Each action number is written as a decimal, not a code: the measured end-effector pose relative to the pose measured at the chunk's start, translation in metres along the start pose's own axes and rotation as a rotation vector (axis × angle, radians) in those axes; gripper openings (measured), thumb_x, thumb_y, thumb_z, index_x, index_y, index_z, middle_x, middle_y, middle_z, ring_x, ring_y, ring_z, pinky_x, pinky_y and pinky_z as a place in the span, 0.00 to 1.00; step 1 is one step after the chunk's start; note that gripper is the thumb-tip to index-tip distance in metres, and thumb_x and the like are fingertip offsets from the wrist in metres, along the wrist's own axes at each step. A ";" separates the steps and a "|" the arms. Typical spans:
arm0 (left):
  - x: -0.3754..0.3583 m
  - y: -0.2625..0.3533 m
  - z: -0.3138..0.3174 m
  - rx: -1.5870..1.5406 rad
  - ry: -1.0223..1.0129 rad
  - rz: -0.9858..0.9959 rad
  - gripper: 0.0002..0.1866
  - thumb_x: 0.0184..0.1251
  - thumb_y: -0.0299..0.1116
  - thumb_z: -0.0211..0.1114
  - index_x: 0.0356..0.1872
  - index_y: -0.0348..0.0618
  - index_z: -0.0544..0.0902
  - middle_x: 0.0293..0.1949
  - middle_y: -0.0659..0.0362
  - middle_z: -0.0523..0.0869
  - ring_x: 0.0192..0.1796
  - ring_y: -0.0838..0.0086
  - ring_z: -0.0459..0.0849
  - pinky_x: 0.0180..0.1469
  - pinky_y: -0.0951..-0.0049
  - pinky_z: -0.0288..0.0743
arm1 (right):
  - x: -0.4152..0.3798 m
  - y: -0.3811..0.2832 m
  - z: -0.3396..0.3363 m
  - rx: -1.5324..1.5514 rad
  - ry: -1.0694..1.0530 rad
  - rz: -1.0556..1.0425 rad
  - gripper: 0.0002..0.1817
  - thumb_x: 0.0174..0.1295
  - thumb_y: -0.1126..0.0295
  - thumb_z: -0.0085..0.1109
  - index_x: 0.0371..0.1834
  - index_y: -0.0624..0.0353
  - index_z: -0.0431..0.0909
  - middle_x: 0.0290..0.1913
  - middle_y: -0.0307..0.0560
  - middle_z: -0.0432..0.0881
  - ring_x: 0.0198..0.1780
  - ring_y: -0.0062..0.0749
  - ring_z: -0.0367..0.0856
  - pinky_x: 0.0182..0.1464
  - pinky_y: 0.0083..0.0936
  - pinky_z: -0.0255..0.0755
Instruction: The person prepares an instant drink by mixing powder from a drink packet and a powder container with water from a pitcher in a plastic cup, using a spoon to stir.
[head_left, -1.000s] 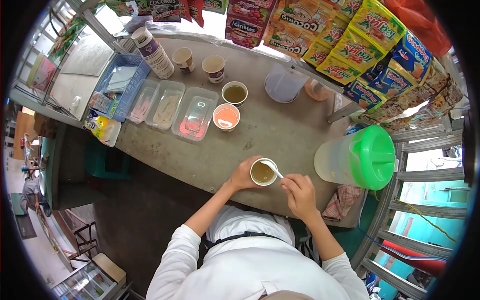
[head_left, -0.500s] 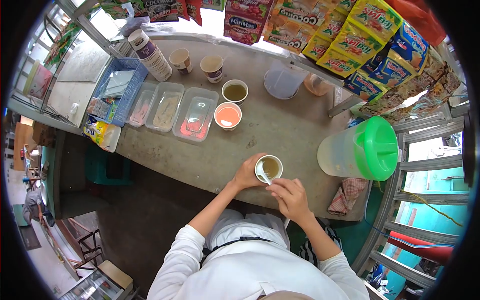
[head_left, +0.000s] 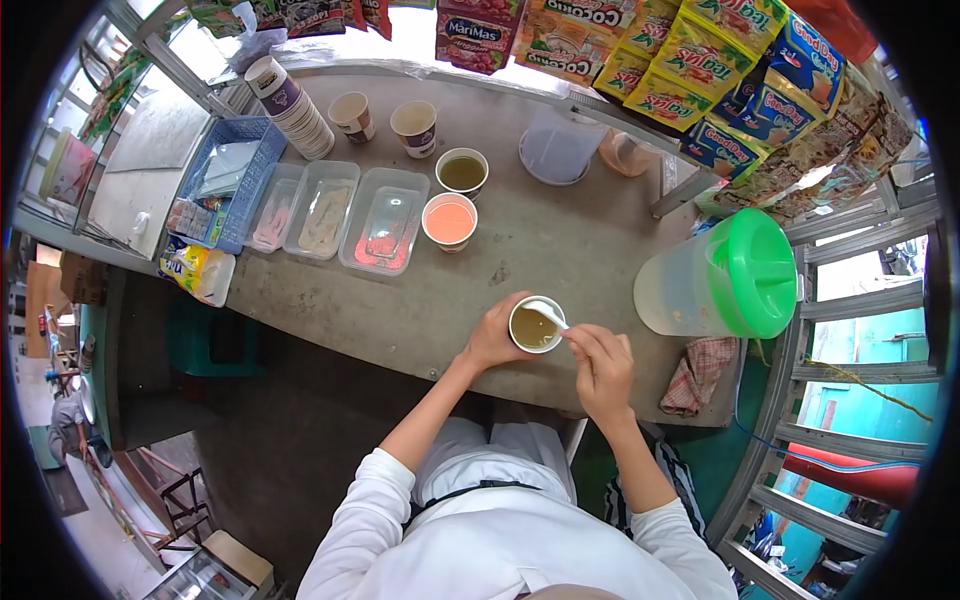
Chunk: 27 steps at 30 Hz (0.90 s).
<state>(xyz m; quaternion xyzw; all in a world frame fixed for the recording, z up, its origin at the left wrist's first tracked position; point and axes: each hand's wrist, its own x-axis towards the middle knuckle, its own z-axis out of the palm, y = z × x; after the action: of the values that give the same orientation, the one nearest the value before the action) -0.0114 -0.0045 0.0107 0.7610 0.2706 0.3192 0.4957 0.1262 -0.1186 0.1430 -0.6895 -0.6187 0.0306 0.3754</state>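
Note:
Near the table's front edge, my left hand (head_left: 497, 335) wraps round a paper cup (head_left: 537, 349) of yellowish-green drink. My right hand (head_left: 604, 370) pinches the handle of a white plastic spoon (head_left: 545, 311), whose bowl lies at the cup's upper rim, over the drink. Farther back stand a cup of orange-pink drink (head_left: 450, 221) and a cup of dark green drink (head_left: 462, 174). Two more paper cups, one (head_left: 414, 130) beside the other (head_left: 352, 118), are behind them; their insides look pale.
Clear plastic tubs (head_left: 383, 222) with coloured contents line the left, beside a blue basket (head_left: 228, 185) and a cup stack (head_left: 290, 108). A green-lidded water container (head_left: 690, 285) and checked cloth (head_left: 699, 376) are at right. Drink sachets (head_left: 690, 65) hang above the back edge.
The spoon has swung from the cup's left side to its upper right rim, its handle now pointing right. My right hand has moved right and up. The view has shifted slightly.

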 end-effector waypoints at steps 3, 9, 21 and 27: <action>0.000 -0.002 0.000 -0.011 0.003 0.004 0.43 0.34 0.36 0.83 0.57 0.40 0.73 0.51 0.47 0.83 0.53 0.54 0.83 0.54 0.61 0.79 | 0.002 -0.007 0.001 0.106 -0.064 -0.058 0.07 0.61 0.72 0.59 0.41 0.53 0.83 0.39 0.41 0.84 0.36 0.33 0.81 0.38 0.30 0.63; -0.002 -0.009 0.003 -0.022 0.008 0.025 0.44 0.34 0.38 0.84 0.58 0.40 0.73 0.52 0.48 0.82 0.53 0.54 0.83 0.54 0.60 0.79 | 0.003 -0.010 -0.005 0.095 -0.298 -0.145 0.09 0.59 0.74 0.59 0.42 0.52 0.82 0.41 0.40 0.83 0.36 0.31 0.81 0.39 0.30 0.62; -0.001 0.002 0.000 -0.005 0.014 0.006 0.44 0.35 0.39 0.84 0.58 0.42 0.72 0.50 0.50 0.83 0.52 0.55 0.84 0.52 0.61 0.79 | -0.001 -0.003 -0.007 -0.115 -0.094 0.037 0.05 0.65 0.70 0.55 0.36 0.58 0.80 0.34 0.41 0.82 0.32 0.35 0.78 0.38 0.31 0.61; -0.001 0.001 0.001 -0.019 -0.001 -0.018 0.44 0.35 0.39 0.84 0.59 0.43 0.72 0.50 0.50 0.83 0.52 0.55 0.84 0.53 0.62 0.79 | -0.004 -0.011 0.003 0.055 -0.120 0.101 0.08 0.68 0.70 0.53 0.36 0.60 0.80 0.35 0.43 0.82 0.32 0.36 0.78 0.38 0.31 0.61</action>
<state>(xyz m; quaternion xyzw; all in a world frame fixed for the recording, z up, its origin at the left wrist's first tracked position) -0.0113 -0.0062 0.0114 0.7540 0.2741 0.3170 0.5058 0.1148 -0.1210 0.1459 -0.7063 -0.6032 0.1079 0.3545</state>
